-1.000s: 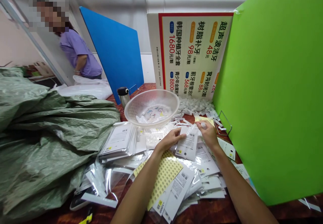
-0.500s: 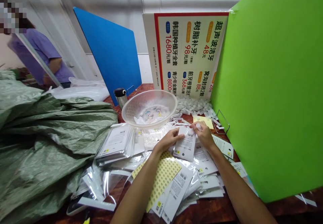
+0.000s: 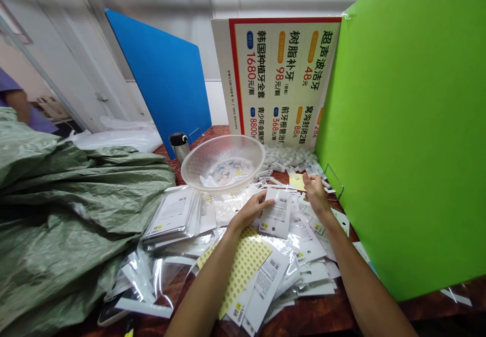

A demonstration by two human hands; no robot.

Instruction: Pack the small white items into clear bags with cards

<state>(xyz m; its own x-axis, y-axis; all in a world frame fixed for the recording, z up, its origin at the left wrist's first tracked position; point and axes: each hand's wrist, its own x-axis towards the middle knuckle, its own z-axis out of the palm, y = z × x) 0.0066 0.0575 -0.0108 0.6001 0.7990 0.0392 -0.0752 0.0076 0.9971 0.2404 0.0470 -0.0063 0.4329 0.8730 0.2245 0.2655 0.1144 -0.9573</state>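
My left hand [image 3: 251, 209] is closed on the left edge of a white packaged card [image 3: 276, 215], printed with text, a barcode and a yellow price mark. The card is tilted above a spread of similar packaged cards [image 3: 268, 289]. Further right, my right hand [image 3: 318, 195] is at the right edge of a small yellow sheet [image 3: 296, 181], its fingers drawn together. Whatever is between those fingertips is too small to make out. Under my left forearm lies a yellow sheet of small round stickers [image 3: 248, 261].
A translucent plastic basin [image 3: 190, 167] holds small packets. Behind it are a steel flask [image 3: 179, 146] and many small white pieces [image 3: 292, 159]. Blue [image 3: 167, 74] and green [image 3: 402, 124] panels flank the table. Stacked cards [image 3: 172, 213] and a green tarp [image 3: 83, 215] lie leftward.
My right hand has left the card's top edge and moved right to the yellow sheet. My left hand still holds the card. The person in purple has moved mostly out of view at left.
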